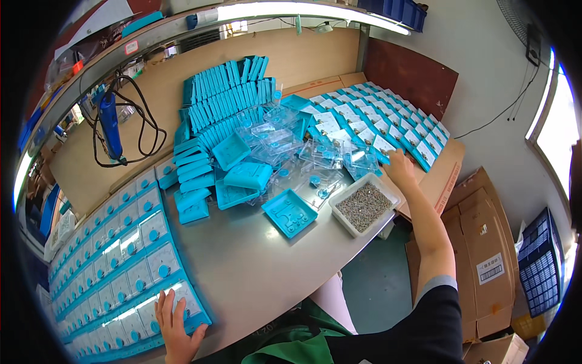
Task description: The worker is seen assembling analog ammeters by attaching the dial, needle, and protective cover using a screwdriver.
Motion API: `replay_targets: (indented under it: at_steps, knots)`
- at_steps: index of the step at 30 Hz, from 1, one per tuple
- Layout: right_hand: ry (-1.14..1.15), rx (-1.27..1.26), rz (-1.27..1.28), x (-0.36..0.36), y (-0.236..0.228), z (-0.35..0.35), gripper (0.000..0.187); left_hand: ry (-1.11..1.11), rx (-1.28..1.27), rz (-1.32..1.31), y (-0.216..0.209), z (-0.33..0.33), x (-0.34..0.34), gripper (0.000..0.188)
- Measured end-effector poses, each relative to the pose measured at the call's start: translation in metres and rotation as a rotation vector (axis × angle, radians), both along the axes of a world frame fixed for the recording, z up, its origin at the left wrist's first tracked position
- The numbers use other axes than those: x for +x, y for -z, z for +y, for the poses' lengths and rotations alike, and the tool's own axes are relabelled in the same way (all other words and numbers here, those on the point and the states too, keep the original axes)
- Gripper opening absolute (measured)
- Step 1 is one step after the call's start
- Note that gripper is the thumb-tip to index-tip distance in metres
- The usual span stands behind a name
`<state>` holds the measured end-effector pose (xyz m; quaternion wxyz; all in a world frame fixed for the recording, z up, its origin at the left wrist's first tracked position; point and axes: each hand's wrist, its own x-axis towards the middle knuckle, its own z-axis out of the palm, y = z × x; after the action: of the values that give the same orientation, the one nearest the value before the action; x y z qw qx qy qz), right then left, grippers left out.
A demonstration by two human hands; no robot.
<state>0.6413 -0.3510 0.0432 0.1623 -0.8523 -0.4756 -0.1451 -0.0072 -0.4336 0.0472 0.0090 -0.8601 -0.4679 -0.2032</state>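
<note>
– What are your fingers doing?

– From my remote seat I'm seeing my right hand (400,168) bending at a carded teal case (384,144), just beyond the white tub (340,218); whether it's gripping, I can't tell. My left hand (176,330) is lying open, fingers spread, at the lidded teal cases (142,249), well left of the tub and nearer me.

– How are you expecting those cases to handle?

– I'm judging them light, stiff and rather slippery, with lids that scratch easily (the cards are looking loose, so I'm wary of tilting). For a hold I'm favouring the side walls, thumb opposite fingers.

– And room?

– Clear covers (276,142) are crowding the tub's far left side, and an open teal tray (290,213) is sitting just left of it. Farther left, metal tabletop (236,261) is lying open; its front edge is running close by the tub's near corner.
</note>
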Motion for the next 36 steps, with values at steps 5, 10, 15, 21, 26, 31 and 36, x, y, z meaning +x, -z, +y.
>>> replay_targets:
  at_steps: [5,10,15,21,26,31,36]
  knots:
    - [0.03,0.001,-0.021,0.041,0.055,0.029,0.036,0.053,0.037,-0.077,0.001,-0.006,0.018,0.055]
    - [0.054,0.048,-0.369,0.115,0.077,0.036,0.015,0.104,0.057,-0.074,-0.008,-0.011,0.035,0.037]
    - [-0.034,0.396,-0.15,0.086,0.007,0.011,0.018,0.102,0.03,-0.273,-0.003,-0.009,0.036,0.031]
    - [0.056,-0.104,-0.035,0.009,0.031,0.028,0.043,0.21,0.04,-0.282,0.019,-0.014,0.057,0.032]
    - [0.097,0.066,-0.037,0.048,0.058,0.012,0.03,0.317,0.092,-0.21,0.01,-0.014,0.064,0.02]
    - [0.153,0.376,-0.056,0.061,0.043,0.013,0.017,0.279,0.07,-0.228,0.009,-0.016,0.067,0.024]
    - [-0.172,0.651,-0.016,0.032,0.004,0.002,0.011,0.269,-0.115,-0.424,0.023,-0.004,0.085,0.03]
